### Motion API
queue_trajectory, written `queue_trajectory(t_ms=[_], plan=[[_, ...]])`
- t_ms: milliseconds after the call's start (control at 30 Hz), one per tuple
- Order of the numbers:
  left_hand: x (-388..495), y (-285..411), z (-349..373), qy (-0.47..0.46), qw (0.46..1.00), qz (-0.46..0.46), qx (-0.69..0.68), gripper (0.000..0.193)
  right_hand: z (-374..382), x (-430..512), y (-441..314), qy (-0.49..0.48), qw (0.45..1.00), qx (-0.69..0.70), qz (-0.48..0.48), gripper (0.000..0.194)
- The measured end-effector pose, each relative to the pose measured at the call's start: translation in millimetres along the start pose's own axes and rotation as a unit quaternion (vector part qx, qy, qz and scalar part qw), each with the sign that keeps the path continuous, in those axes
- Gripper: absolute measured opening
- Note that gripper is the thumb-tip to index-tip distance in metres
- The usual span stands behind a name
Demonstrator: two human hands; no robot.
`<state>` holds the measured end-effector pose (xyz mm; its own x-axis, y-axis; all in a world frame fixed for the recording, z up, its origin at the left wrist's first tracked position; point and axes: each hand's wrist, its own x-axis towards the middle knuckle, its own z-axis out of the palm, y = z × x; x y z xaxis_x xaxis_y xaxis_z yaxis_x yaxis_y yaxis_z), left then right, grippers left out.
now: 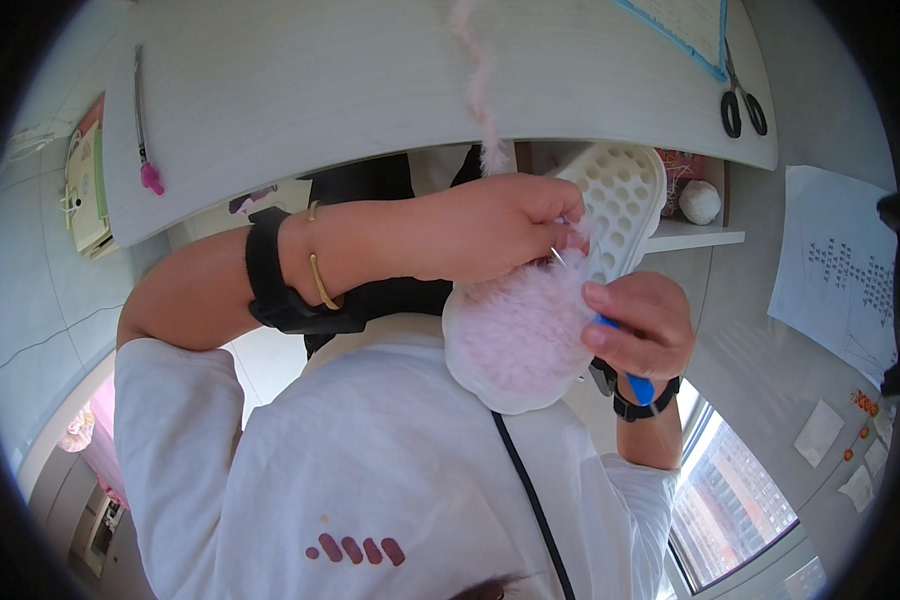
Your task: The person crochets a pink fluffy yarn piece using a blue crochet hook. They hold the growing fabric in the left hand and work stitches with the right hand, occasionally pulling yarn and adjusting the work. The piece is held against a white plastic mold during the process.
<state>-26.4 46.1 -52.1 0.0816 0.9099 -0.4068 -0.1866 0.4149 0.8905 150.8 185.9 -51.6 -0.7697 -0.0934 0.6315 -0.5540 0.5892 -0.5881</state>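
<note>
A white foam clog-style sole with round holes [616, 199] lies under my hands, its near part covered by fluffy pale pink yarn work [521, 322]. My left hand [521, 225] is over the upper edge of the pink fluff, fingers curled and pinching yarn beside a thin metal hook or needle tip [559, 257]. My right hand [641, 322] grips a tool with a blue handle [640, 388] between thumb and fingers, at the right side of the fluff. A fuzzy pink yarn strand [478, 90] runs from the tabletop down behind my left hand.
On the pale table [307, 82] lie black-handled scissors [742, 112], a blue-edged sheet [682, 26] and a thin rod with a pink end [146, 142]. A white yarn ball [699, 202] sits on a shelf [694, 238] beneath. A printed paper [836, 270] hangs at right.
</note>
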Motion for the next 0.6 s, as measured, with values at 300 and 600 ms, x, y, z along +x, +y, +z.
queue_trajectory(t_ms=[300, 600], plan=[[-8.0, -5.2, -1.7, -0.045, 0.982, 0.059, -0.175, 0.035, 1.6, -8.0, -6.0, 0.139, 0.951, 0.174, 0.214, 0.007], [-12.6, -3.8, 5.5, -0.034, 0.996, 0.081, -0.02, 0.075, 3.3, -15.8, -9.8, 0.189, 0.913, 0.271, 0.237, 0.009]])
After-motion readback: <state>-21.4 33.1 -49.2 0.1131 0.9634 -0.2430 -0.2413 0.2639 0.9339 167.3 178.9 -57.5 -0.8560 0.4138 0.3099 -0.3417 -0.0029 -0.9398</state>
